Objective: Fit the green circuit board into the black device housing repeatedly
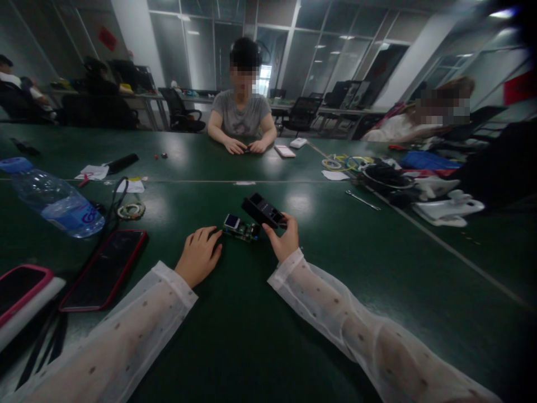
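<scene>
The right hand [285, 239] clamps its fingers on a black case [262, 210]; the left hand [198, 253], fingers slightly apart, lies just left of a circuit board [242, 230].

"How is the left hand [199, 254] set?"
"Palm down, fingers gently bent and slightly spread."
"And the right hand [286, 238]?"
"Thumb and fingers in a pinching grip; both forearms [138, 322] point forward and slant inward."
</scene>
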### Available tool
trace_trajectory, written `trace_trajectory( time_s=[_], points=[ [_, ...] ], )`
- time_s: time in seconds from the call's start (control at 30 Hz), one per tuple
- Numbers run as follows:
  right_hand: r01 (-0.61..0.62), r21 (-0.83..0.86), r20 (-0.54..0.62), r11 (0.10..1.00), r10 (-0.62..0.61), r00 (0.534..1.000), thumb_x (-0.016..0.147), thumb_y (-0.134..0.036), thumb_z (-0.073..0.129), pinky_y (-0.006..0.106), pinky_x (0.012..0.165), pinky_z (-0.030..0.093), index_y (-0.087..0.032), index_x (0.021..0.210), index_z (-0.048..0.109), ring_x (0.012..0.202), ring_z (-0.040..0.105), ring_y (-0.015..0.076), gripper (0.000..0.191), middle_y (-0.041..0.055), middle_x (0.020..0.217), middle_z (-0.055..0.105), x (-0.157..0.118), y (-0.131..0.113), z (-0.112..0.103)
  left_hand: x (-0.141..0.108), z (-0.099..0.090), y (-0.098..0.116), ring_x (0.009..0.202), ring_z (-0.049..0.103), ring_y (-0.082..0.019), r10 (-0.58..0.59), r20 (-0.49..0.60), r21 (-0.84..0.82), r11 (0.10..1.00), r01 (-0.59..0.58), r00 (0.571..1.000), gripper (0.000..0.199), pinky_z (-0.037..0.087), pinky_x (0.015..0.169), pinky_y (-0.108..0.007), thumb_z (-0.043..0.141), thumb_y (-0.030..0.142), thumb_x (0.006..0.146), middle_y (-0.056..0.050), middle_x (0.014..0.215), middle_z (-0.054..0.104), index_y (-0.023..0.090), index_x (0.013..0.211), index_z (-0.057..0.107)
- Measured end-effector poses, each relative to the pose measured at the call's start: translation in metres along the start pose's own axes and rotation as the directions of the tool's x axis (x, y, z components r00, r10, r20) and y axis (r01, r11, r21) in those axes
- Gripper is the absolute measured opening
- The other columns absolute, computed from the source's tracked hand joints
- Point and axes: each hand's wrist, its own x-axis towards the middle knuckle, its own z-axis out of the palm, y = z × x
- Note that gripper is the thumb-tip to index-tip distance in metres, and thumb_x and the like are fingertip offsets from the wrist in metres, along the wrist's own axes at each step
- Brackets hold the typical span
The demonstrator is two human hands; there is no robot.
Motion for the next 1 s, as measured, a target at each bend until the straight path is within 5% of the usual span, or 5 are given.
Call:
trace_trajectory(
  time_s=[0.33,0.6,1.0],
  points=[
    [-0.106,-0.168,0.022,0.980,0.112,0.993,0.069,-0.038,0.069,0.050,0.085,0.046,-0.017,0.105,0.049,0.095,0.053,0.0305,0.046,0.0120,0.096,0.058,0.001,0.013,0.004,0.001,0.001,0.003,0.120,0.045,-0.028,-0.013,-0.028,-0.002,1.000,0.013,1.000,0.038,0.038,0.097,-0.047,0.041,0.028,0.095,-0.012,0.129,0.052,0.018,0.130,0.047],
    [-0.076,-0.293,0.061,0.953,0.099,0.993,0.066,-0.033,0.072,0.051,0.084,0.045,-0.017,0.107,0.050,0.098,0.053,0.0332,0.049,0.0131,0.100,0.059,-0.001,0.013,0.004,0.001,-0.001,0.003,0.121,0.045,-0.028,-0.019,-0.001,0.001,1.000,0.019,1.000,0.039,0.038,0.098,-0.047,0.041,0.029,0.095,-0.012,0.130,0.052,0.018,0.132,0.045],
    [-0.067,-0.218,0.089,0.974,0.088,0.992,0.069,-0.025,0.069,0.049,0.089,0.045,-0.014,0.116,0.048,0.102,0.051,0.0318,0.052,0.0155,0.107,0.058,0.000,0.007,0.001,0.001,-0.002,0.003,0.122,0.044,-0.027,-0.021,0.006,-0.001,1.000,0.022,1.000,0.040,0.038,0.099,-0.047,0.041,0.029,0.095,-0.011,0.131,0.051,0.018,0.133,0.044]
  ],
)
